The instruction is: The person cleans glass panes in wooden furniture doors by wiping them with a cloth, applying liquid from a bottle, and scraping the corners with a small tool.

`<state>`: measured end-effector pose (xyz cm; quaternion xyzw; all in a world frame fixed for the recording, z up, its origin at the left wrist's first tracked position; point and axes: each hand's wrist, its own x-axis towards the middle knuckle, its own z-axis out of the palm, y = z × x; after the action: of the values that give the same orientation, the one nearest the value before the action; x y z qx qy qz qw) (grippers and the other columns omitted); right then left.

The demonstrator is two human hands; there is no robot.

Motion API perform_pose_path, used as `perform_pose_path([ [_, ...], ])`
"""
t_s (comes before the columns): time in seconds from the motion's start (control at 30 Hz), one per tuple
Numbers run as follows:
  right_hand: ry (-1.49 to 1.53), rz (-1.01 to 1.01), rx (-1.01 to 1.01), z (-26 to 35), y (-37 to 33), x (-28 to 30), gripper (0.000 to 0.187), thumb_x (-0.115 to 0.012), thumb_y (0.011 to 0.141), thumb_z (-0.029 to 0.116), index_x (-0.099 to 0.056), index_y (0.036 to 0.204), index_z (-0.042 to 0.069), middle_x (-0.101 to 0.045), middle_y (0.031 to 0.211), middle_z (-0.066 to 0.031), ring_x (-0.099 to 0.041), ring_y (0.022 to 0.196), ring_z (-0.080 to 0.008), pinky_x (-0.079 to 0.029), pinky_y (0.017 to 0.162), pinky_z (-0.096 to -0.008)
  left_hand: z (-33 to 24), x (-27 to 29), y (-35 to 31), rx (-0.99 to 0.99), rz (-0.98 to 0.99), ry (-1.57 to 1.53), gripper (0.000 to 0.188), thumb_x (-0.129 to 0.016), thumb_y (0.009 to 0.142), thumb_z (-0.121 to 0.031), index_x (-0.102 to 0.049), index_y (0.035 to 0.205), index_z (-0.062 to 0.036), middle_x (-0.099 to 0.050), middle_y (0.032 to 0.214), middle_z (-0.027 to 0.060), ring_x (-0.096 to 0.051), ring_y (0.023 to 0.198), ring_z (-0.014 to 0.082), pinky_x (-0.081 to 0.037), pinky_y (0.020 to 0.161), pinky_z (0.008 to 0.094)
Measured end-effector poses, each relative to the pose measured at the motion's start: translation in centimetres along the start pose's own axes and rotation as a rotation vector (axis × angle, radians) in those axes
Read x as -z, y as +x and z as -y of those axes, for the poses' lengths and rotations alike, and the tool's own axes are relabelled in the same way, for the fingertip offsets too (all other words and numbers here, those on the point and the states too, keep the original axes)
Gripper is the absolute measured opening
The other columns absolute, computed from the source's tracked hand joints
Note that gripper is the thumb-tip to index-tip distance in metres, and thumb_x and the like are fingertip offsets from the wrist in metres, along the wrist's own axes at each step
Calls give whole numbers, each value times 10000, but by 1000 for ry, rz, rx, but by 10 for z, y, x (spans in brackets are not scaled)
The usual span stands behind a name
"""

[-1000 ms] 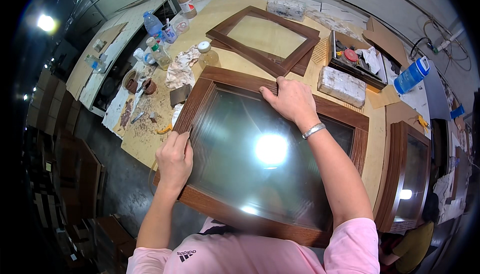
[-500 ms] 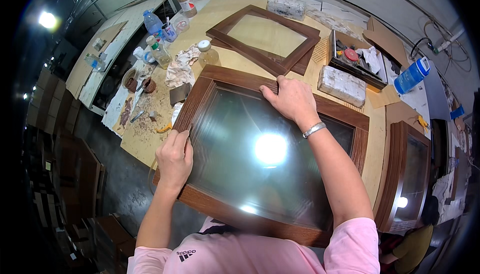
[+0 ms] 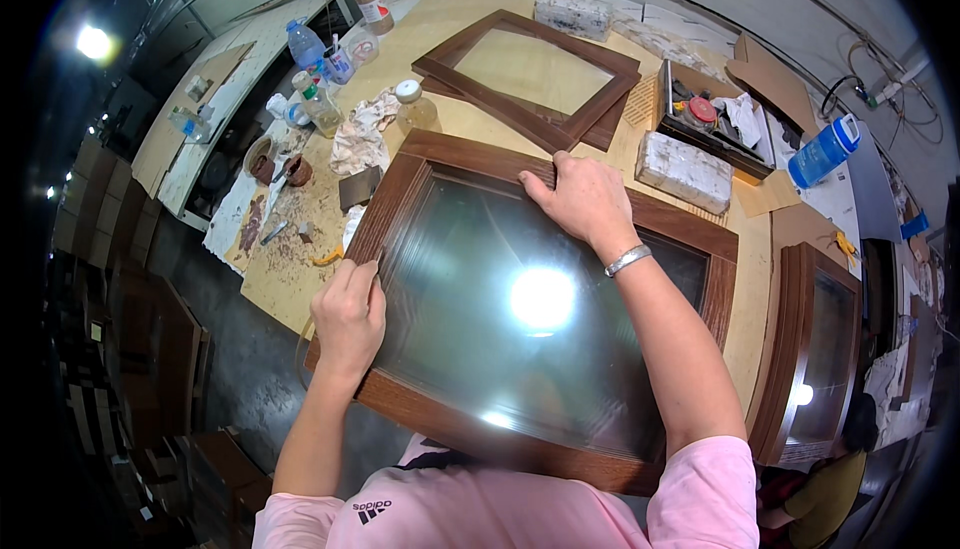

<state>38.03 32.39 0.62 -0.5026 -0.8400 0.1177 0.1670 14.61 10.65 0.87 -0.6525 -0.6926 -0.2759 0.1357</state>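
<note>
A brown wooden-framed glass cabinet door (image 3: 470,164) lies before me, its near edge close to my body. My right hand (image 3: 585,199), with a silver bracelet, rests over the far rail. Its fingers curl over the outer edge and the thumb presses on top. At the left rail, my left hand (image 3: 347,314) is closed, thumb and fingertips pressed together. Whatever those fingers may hold is hidden. A thin curved strip (image 3: 303,349) shows just beside that hand. Bright lamp reflections lie on the glass.
Behind lie stacked brown frames (image 3: 475,64). A wrapped block (image 3: 684,171), an open box of odds and ends (image 3: 715,119) and a blue bottle (image 3: 825,152) stand right. Left are bottles (image 3: 318,109), rags (image 3: 360,139) and stained pots (image 3: 297,171). Another person (image 3: 825,494) is at lower right.
Both hands and the door hold almost the same place. At lower right, the other person has shifted slightly.
</note>
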Motion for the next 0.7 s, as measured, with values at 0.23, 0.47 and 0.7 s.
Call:
perform_pose_path([
  [0.23, -11, 7, -5, 2, 1, -1, 583, -582, 911, 543, -675, 847, -29, -694, 789, -257, -686, 822, -424, -535, 814, -508, 2, -1, -1, 30, 2, -42, 177, -671, 794, 41, -665, 965, -3, -588, 802, 148, -620, 692, 357, -485, 613, 444],
  [0.47, 1, 13, -15, -2, 1, 0, 581, -580, 913, 544, -678, 855, -26, -696, 794, -259, -689, 823, -422, -536, 818, -506, 1, 12, 7, 156, 151, -348, 140, -662, 808, 33, -700, 940, 13, -612, 774, 148, -622, 657, 313, -483, 608, 384],
  [0.7, -20, 41, -39, 0, 2, 2, 569, -579, 918, 534, -686, 911, -25, -705, 841, -252, -691, 868, -409, -542, 823, -489, 3, 28, 21, 207, 295, -618, 107, -722, 812, 12, -717, 917, 36, -576, 739, 43, -561, 714, 152, -428, 662, 270],
])
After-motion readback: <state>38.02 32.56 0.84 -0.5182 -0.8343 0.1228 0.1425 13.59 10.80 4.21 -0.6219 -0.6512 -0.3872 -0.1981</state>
